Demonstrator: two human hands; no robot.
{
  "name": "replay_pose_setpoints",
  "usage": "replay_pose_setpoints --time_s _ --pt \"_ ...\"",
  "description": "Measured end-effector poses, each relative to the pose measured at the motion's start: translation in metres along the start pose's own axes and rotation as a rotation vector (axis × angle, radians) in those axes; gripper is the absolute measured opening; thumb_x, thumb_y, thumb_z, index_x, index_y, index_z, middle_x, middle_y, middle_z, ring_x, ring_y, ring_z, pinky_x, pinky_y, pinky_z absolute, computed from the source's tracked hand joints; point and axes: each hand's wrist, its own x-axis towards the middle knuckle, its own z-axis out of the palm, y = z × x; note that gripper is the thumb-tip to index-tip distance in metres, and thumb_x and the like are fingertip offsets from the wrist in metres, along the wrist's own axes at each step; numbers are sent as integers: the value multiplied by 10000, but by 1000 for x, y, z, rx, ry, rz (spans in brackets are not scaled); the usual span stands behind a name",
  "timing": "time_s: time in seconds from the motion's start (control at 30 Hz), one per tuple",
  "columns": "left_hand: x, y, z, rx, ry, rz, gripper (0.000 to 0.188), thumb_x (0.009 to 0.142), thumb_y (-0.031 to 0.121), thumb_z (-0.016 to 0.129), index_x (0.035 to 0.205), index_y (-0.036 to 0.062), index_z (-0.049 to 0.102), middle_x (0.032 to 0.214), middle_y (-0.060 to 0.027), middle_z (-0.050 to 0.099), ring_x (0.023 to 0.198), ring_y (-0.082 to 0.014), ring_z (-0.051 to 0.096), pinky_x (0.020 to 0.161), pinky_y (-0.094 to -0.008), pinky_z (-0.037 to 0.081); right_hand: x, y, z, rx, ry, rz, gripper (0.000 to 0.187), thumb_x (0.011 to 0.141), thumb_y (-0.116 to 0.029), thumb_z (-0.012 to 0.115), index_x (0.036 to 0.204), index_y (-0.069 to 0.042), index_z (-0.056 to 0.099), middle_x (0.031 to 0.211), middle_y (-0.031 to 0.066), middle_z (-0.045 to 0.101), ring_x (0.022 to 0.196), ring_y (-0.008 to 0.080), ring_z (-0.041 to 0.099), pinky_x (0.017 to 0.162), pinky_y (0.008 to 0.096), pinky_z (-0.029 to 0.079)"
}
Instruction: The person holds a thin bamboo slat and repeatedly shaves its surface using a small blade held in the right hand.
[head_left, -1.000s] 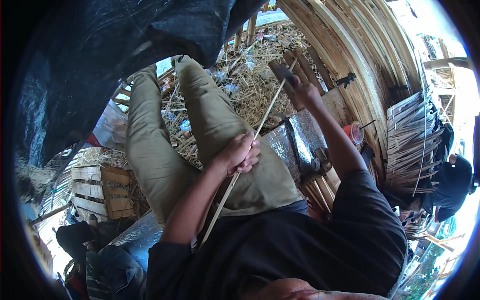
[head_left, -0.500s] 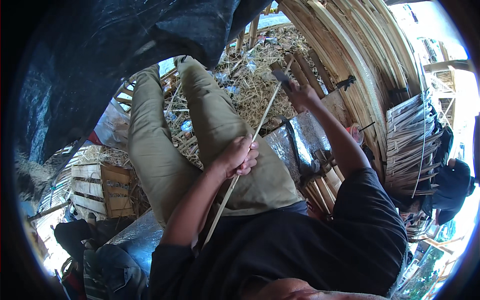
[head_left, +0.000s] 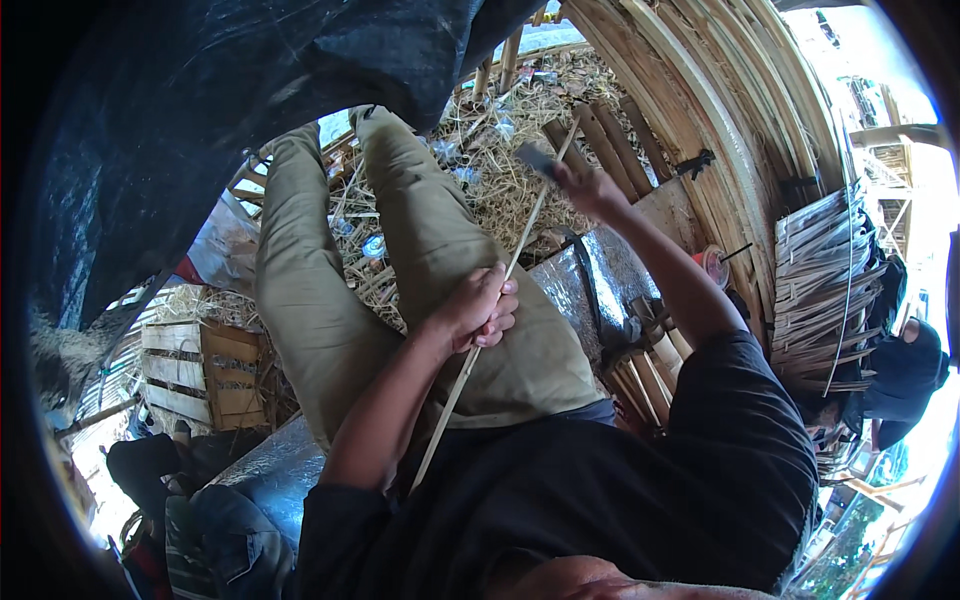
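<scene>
A long, thin pale strip of bamboo or wood (head_left: 447, 408) runs slantwise over my right thigh, from my waist up toward the straw-strewn ground. My left hand (head_left: 480, 308) is closed around its middle, resting on the thigh. Farther along the strip, my right hand (head_left: 592, 190) grips a knife with a broad, dark grey blade (head_left: 537, 160). The fingers hide the knife's handle. The blade lies close to the strip's far part; whether it touches cannot be told.
Bundled long strips (head_left: 700, 90) curve along the right, beside stacked dried-leaf panels (head_left: 822, 290). Shiny silver sheeting (head_left: 612, 265) lies right of my thigh. A black tarp (head_left: 250, 90) hangs at upper left, and a wooden crate (head_left: 178, 375) stands at left. Another person (head_left: 900, 370) is at far right.
My right hand has shifted a little to the left with the knife, the blade now lying left of the strip. My left hand stays in place on the strip.
</scene>
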Motion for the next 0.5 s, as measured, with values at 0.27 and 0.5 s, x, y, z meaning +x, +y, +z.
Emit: replay_pose_setpoints --time_s 0.27,0.5 --pt "0 2 -2 -4 -18 -3 355 1059 420 299 841 152 382 529 54 304 367 -50 275 292 -208 262 -19 -17 10 -16 18 -121 722 953 -658 393 965 -17 725 868 262 691 907 370 696 831 465 515" --pt "0 -8 -3 -72 -87 -15 355 1057 427 311 838 156 382 530 59 306 371 -42 288 278 -191 254 12 25 26 115 287 7 852 903 -729 401 791 67 683 747 303 651 833 422 691 765 505 519"
